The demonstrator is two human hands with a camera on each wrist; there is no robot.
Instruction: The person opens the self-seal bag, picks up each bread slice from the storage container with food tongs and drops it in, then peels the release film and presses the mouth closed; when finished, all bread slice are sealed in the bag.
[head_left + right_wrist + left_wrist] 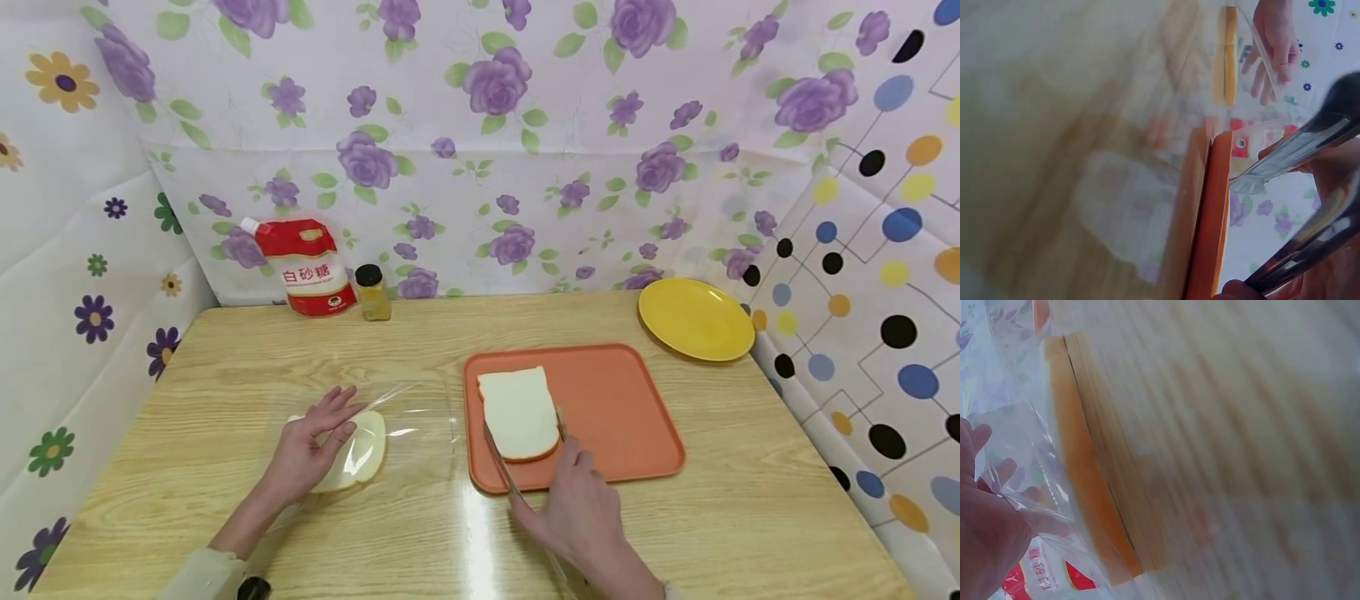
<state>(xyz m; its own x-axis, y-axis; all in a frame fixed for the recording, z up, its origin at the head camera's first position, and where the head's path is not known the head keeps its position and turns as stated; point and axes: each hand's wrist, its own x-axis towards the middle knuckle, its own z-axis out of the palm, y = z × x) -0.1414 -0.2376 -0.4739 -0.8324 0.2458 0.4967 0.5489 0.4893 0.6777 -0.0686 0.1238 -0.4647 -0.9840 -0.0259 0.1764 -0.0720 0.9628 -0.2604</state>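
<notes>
Over the left part of the wooden table, my left hand (311, 446) holds the edge of a clear plastic bag (420, 421), lifted a little. A slice of bread (369, 450) lies beneath the clear film, partly covered by that hand; whether it is inside the bag I cannot tell. My right hand (581, 508) grips metal tongs (504, 465), also seen close up as tongs (1291, 156) in the right wrist view. The tongs' arms stand on either side of another bread slice (521, 412), which rests on an orange tray (611, 417).
Behind, near the flowered cloth, stand a red and white sugar pouch (311, 268) and a small jar with a black lid (372, 293). A yellow plate (696, 319) sits at the back right. Patterned cloths rise along the table's back and sides.
</notes>
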